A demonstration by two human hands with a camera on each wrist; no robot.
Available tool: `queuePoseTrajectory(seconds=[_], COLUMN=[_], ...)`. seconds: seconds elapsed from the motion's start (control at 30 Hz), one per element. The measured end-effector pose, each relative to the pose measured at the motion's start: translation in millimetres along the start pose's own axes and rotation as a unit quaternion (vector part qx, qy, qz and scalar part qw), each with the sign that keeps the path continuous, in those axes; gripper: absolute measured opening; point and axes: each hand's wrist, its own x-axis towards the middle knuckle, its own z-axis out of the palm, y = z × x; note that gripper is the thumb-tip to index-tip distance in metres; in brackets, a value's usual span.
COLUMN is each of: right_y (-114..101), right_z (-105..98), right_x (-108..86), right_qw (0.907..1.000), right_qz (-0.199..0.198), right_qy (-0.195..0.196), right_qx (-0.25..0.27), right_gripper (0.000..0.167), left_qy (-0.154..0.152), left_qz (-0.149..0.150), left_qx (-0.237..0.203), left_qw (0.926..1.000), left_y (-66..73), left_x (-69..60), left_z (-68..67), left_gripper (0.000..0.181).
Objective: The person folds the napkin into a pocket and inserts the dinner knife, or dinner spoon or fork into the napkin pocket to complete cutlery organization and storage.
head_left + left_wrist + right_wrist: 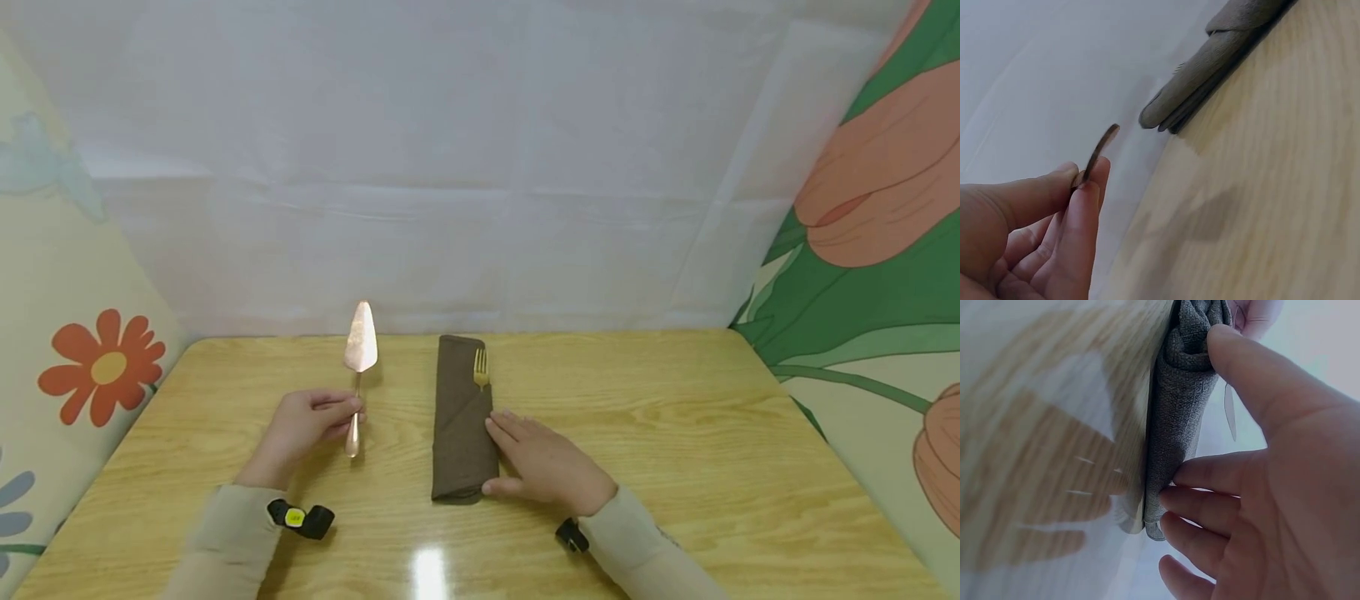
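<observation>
My left hand (pixel 318 421) pinches a copper-coloured cake server (pixel 362 340) by its handle, blade pointing away from me. In the left wrist view thumb and fingertips close on the cake server (pixel 1099 153), seen edge-on above the table. Right of it lies a folded dark brown cloth napkin (pixel 459 442), long side running away from me. A gold fork (pixel 481 369) shows its tines and neck at the napkin's far right; the rest of it is hidden in the cloth. My right hand (pixel 547 462) touches the napkin's right edge with thumb and fingertips, fingers fairly straight.
The wooden table (pixel 675 400) reaches back to a white sheet (pixel 480 167). Painted flower panels stand on both sides, with a red flower (pixel 105 367) at left. Each wrist wears a small black camera on a strap.
</observation>
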Motion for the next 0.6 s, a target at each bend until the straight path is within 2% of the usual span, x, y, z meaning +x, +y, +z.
queuePoseTrajectory(seconds=[0.13,0.3,0.6], right_y=[-0.2,0.7,0.8], right_z=[-0.3,-0.2,1.2], right_x=[-0.1,0.1,0.4], right_qw=[1.0000,1.0000,0.9999], right_qz=[-0.001,-0.002,-0.005], right_qy=[0.002,0.006,0.009], right_qx=[0.000,0.003,0.005], right_gripper=[0.084,0.085,0.085], left_qy=[-0.004,-0.013,-0.020], left_qz=[0.000,0.002,0.025], left_qx=[0.004,-0.019,-0.025], left_qw=[1.0000,0.9997,0.9992], left_y=[-1.4,-2.6,2.9], left_x=[0.6,0.4,-1.5], left_z=[11.9,27.6,49.6], left_gripper=[0.036,0.032,0.032])
